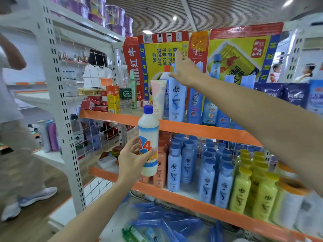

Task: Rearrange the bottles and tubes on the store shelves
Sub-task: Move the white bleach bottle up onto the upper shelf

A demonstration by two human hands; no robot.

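Two hands, left hand gripping one white bottle

- The white bottle held in the left hand looked like smooth, slightly glossy plastic, with a blue ribbed plastic cap and a printed glossy label.
- The pale blue shampoo bottles and the yellow bottles had a smooth satin plastic finish.
- The pink-and-white tube looked like soft, glossy plastic.
- The clear water bottle was transparent, shiny plastic.
- The shelf upright was white painted metal, perforated and matt; the wire panels were white coated metal.
- The shelf edge strip was smooth and orange.
- The yellow-and-red box was printed cardboard, faintly glossy.
- The floor looked like brown wood.
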